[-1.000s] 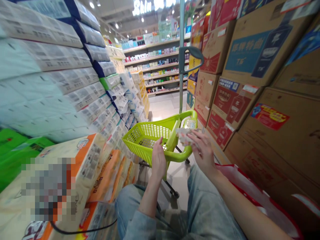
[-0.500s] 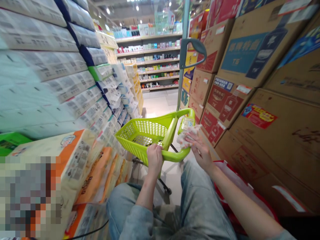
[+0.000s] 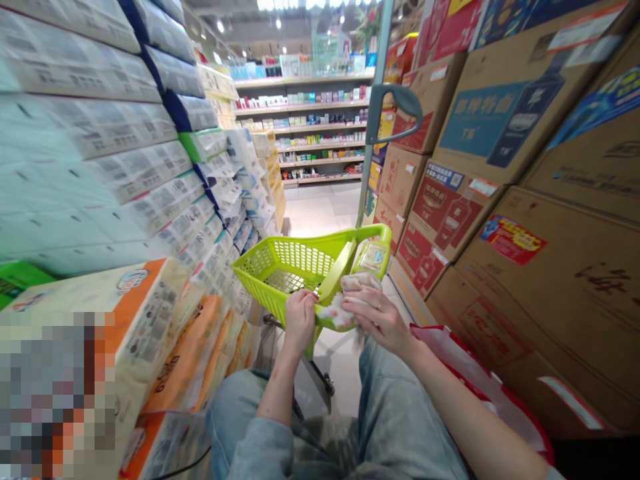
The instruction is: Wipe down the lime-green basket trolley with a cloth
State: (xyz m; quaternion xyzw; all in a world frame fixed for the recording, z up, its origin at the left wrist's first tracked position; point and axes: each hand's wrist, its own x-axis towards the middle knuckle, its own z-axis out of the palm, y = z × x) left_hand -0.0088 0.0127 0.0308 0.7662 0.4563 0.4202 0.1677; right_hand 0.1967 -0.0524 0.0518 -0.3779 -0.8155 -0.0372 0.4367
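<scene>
Far left it's tissue packs [image 3: 183, 350], then the green cart [image 3: 267, 293] in the middle. Left hand [image 3: 301, 319] has its fingers curled over the cart's near edge — good hold, and worth a firm squeeze since it'd probably roll. Just right of that, the cloth [image 3: 336, 312] sits bunched against the near stretch of the handle [image 3: 373, 231]. Right hand [image 3: 377, 320] has the cloth gripped under its fingers; can't see the thumb. My take: wrap it round the bar and press evenly — flat fingers would likely miss the underside. Mind the red bag [image 3: 453, 348] beside the right forearm.
</scene>
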